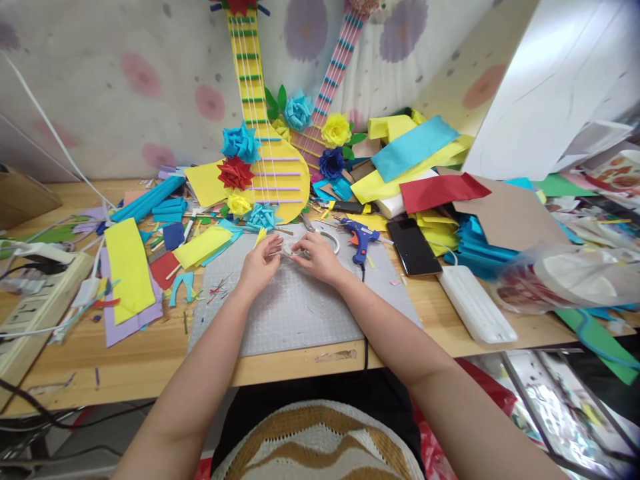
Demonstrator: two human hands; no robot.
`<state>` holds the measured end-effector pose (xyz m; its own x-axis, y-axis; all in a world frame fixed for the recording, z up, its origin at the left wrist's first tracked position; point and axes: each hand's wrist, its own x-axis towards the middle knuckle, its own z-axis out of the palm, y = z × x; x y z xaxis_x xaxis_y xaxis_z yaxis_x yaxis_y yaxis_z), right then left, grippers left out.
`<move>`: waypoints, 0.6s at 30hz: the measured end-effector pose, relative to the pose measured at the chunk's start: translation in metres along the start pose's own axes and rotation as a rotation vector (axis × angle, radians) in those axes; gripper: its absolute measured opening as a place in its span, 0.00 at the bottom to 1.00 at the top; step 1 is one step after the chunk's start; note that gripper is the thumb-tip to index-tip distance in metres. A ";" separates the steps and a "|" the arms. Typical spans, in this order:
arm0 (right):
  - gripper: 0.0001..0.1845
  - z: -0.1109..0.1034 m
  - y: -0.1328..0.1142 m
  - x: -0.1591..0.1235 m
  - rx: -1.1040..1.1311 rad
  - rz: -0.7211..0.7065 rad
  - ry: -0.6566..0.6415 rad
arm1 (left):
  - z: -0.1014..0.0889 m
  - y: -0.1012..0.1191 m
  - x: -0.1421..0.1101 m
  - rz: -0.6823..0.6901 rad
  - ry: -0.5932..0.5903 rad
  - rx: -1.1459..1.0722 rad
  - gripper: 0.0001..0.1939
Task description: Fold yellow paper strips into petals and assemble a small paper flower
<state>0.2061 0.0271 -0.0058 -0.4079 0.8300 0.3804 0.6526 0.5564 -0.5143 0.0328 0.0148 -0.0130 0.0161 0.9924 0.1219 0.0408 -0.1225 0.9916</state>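
Over the grey cutting mat [290,327], my left hand [261,265] and my right hand [320,259] are close together, fingertips bent inward. Between them shows a small pale, partly clear thing [287,249], too small to name; both sets of fingertips are closed at it. A bit of yellow paper [261,235] sticks up just beyond my left fingers. Right behind my right hand lie scissors [334,239] with a pale handle, partly covered by that hand. To the right rests a blue glue gun [361,241], its cord running down past my right forearm.
A yellow paper guitar [287,177] with paper flowers leans at the back beside a pink one [334,77]. Crepe paper [127,267] lies left. A phone [414,247], a white power bank-like block [477,303] and cardboard [510,210] lie right. A power strip [43,300] sits far left.
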 end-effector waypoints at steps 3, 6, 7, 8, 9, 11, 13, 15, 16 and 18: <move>0.10 -0.004 0.000 0.000 -0.009 -0.026 -0.012 | -0.001 0.001 0.000 0.015 0.026 0.017 0.23; 0.09 -0.007 -0.001 0.000 0.005 -0.073 -0.034 | -0.002 0.001 0.001 0.027 0.046 0.017 0.22; 0.09 -0.008 -0.001 0.000 0.007 -0.085 -0.037 | -0.002 0.002 0.002 0.029 0.051 0.015 0.21; 0.09 -0.008 0.000 0.000 0.004 -0.096 -0.036 | -0.002 0.002 0.002 0.028 0.056 0.012 0.20; 0.09 -0.009 0.001 0.000 -0.005 -0.109 -0.034 | -0.002 0.003 0.002 0.028 0.063 0.006 0.19; 0.09 -0.009 0.004 0.000 -0.034 -0.142 -0.024 | -0.001 0.006 0.001 0.025 0.087 -0.020 0.19; 0.09 -0.010 0.007 0.000 -0.066 -0.183 -0.011 | 0.000 0.009 0.001 0.010 0.107 -0.062 0.19; 0.08 -0.010 0.009 0.000 -0.090 -0.222 0.014 | 0.001 0.011 0.000 -0.022 0.106 -0.097 0.22; 0.08 -0.011 0.009 0.000 -0.100 -0.239 0.028 | 0.001 0.012 0.000 -0.044 0.101 -0.103 0.23; 0.07 -0.011 0.009 -0.001 -0.120 -0.264 0.050 | 0.001 0.012 0.000 -0.085 0.094 -0.095 0.25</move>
<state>0.2190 0.0312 -0.0025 -0.5436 0.6528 0.5276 0.6003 0.7417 -0.2992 0.0346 0.0135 -0.0009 -0.0768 0.9964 0.0362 -0.0570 -0.0407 0.9975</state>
